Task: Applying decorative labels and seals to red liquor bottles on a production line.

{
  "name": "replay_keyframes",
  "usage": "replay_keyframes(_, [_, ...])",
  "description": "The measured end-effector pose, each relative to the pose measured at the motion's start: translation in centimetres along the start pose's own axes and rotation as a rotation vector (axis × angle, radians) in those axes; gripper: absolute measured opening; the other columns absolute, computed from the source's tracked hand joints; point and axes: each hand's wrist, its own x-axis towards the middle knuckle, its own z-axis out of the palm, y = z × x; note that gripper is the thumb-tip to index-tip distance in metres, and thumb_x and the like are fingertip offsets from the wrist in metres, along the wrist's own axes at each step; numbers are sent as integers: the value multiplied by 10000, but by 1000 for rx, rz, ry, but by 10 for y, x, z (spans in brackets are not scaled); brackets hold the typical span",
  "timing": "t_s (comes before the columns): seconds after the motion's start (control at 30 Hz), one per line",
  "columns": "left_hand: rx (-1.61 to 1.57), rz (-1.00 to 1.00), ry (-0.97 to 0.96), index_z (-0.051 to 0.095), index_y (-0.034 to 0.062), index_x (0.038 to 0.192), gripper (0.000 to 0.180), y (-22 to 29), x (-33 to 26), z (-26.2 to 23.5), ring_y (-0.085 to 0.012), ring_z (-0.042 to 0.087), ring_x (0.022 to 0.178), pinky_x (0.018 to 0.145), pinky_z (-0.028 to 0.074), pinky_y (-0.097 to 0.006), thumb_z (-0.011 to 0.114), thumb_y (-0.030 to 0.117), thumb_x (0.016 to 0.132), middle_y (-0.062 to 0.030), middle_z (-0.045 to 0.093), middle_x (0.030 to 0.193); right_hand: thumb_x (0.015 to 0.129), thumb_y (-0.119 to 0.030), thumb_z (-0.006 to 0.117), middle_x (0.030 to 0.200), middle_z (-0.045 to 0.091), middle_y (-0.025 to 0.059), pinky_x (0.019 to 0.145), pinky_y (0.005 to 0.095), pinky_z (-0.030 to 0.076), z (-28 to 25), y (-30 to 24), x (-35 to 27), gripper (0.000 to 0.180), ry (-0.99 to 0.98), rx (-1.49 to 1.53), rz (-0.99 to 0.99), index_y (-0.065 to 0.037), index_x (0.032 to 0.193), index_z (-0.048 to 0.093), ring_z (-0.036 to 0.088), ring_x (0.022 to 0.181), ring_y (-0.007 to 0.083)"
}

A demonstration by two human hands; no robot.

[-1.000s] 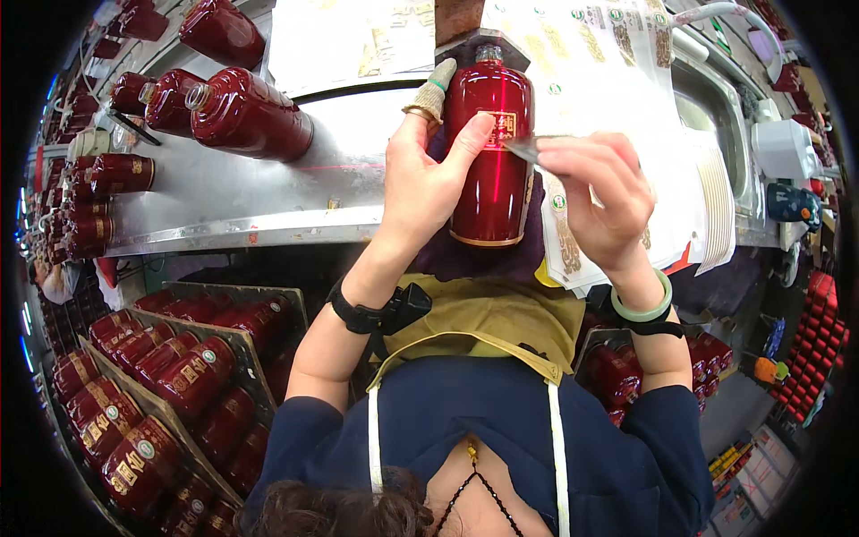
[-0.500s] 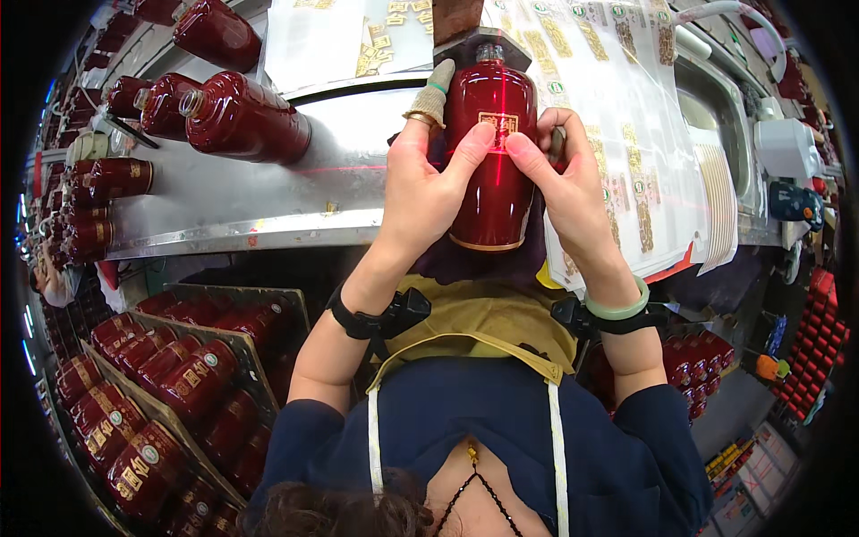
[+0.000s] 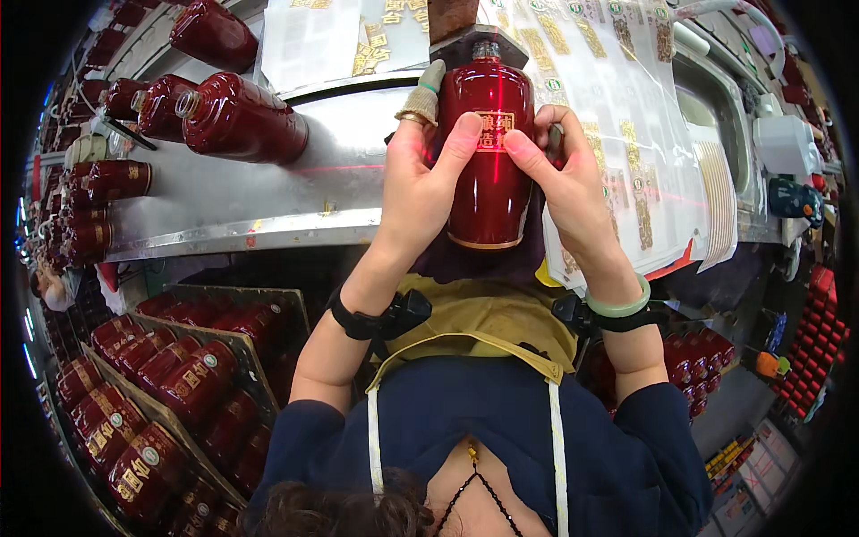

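A glossy dark red bottle [image 3: 488, 201] lies in front of me, its clear glass neck pointing away. My left hand [image 3: 425, 157] grips its left side, the thumb resting at the left edge of a square gold label [image 3: 495, 132]. A knitted finger cover [image 3: 420, 100] sits on one of that hand's fingers. On the other side my right hand [image 3: 568, 166] holds the bottle, thumb tip at the label's right edge and fingers curled by its flank. Red laser lines cross the bottle and both hands. The bottle's underside is hidden.
Several red bottles [image 3: 242, 116] stand on the metal bench [image 3: 340, 192] at left. Sheets of gold stickers [image 3: 626, 152] lie at right, beside a metal sink [image 3: 729, 107]. More gold pieces rest on a pale sheet [image 3: 403, 54]. Crates of bottles [image 3: 179, 358] are below left.
My left thumb has slid left and up off the label's middle, so more of its gold characters show. The bottle has shifted very slightly left.
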Motion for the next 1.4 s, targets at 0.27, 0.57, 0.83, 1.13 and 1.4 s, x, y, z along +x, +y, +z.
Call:
replay_keyframes(0.27, [-60, -54, 3, 296, -85, 1582, 698, 1, -2, 2, -198, 584, 1268, 1082, 472, -329, 646, 192, 1046, -193, 554, 1452, 1080, -151, 482, 1050, 648, 45, 837, 230, 466, -20, -30, 3, 309, -62, -96, -159, -22, 1353, 550, 580, 963, 92])
replay_keyframes(0.57, [-106, -57, -5, 355, -85, 1557, 594, 2, 3, -5, -168, 582, 1248, 1075, 463, -314, 473, 307, 1127, -169, 577, 1424, 746, -103, 704, 1023, 731, 66, 763, 345, 552, -20, -55, -4, 261, -432, -1002, -1222, -55, 1002, 724, 686, 896, 222])
replay_keyframes(0.83, [-20, -73, -40, 307, -117, 1562, 867, 12, 3, -2, -267, 475, 1424, 1202, 360, -386, 159, 605, 1106, -230, 475, 1533, 830, -46, 765, 956, 721, 68, 736, 355, 545, 1, -84, 71, 292, -41, -1259, -1225, -77, 1119, 732, 677, 860, 261])
replay_keyframes(1.13, [-43, -148, -32, 345, -58, 1562, 859, 10, 9, -9, -290, 434, 1461, 1239, 300, -428, 160, 637, 1091, -224, 442, 1571, 811, -9, 751, 935, 779, 26, 741, 315, 511, -35, -55, 35, 178, 44, -962, -1159, -100, 960, 786, 677, 844, 182])
replay_keyframes(1.4, [-55, -160, -12, 280, -122, 1569, 909, 9, 6, -9, -287, 461, 1444, 1227, 334, -407, 161, 642, 1090, -257, 460, 1546, 762, -15, 730, 1025, 782, 0, 700, 301, 462, -25, -50, 10, 255, -236, -885, -1170, -123, 986, 785, 618, 758, 180])
